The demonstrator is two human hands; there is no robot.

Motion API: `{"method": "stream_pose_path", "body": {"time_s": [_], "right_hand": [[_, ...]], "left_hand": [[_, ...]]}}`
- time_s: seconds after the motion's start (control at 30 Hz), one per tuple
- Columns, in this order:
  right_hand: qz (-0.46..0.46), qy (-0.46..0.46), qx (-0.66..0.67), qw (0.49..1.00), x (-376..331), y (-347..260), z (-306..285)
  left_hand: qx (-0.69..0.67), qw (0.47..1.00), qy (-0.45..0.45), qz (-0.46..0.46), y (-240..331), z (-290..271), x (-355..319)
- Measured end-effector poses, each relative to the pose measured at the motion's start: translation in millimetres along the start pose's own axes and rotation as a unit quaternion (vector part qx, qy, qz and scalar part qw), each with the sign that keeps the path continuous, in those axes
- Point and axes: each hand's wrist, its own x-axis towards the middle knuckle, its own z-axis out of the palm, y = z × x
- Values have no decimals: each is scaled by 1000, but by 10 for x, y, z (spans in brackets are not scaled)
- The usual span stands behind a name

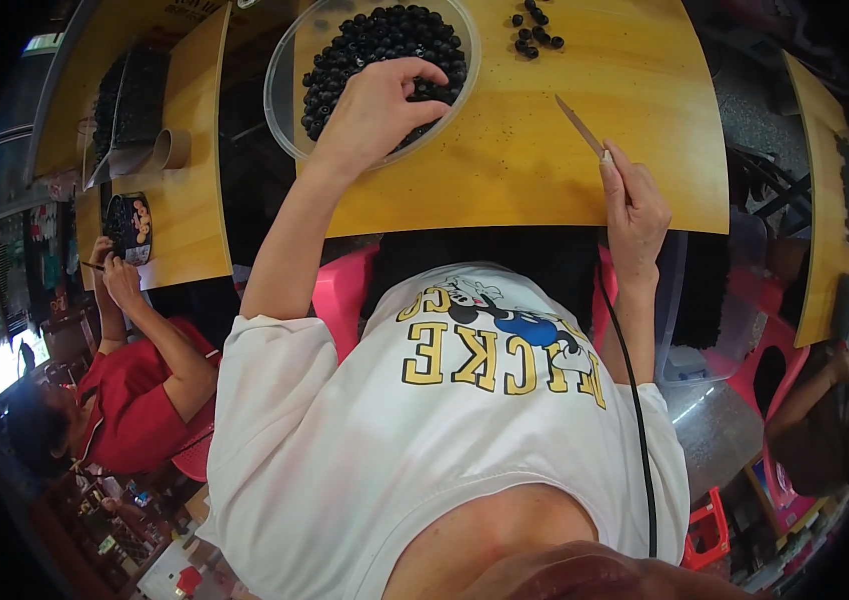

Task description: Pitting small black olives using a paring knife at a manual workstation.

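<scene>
Your hands work over one bowl of dark berries at the top of the frame.

Your left hand [377, 105] curls, fingers narrowed, into the clear bowl [285, 85] of berries [385, 35]; your right hand [635, 210], right of centre, is closed around one thin stick [580, 126]. About eight loose berries [535, 30] lie at top centre-right. The wooden table [505, 170] is yellow; a person in red [140, 400] sits at lower left.

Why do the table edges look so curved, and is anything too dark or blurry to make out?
Head view: the fisheye lens bends the yellow table toward the rim; corners fall black. The left hand in the clear bowl and the right hand with its thin stick are sharp and evenly lit.
</scene>
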Motion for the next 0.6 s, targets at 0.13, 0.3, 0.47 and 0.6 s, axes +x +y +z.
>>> {"method": "stream_pose_path", "body": {"time_s": [0.13, 0.3, 0.47, 0.6], "right_hand": [[7, -2, 1, 1000, -1, 19, -24], [-35, 28, 6, 999, -9, 84, -12], [1, 9, 18, 1000, 0, 16, -82], [-31, 18, 47, 998, 50, -68, -103]], "left_hand": [[31, 999, -7, 13, 9, 60, 49], [-68, 997, -13, 44, -105, 72, 68], [-710, 672, -197, -73, 145, -79, -171], [-765, 583, -255, -102, 275, 243, -344]]}}
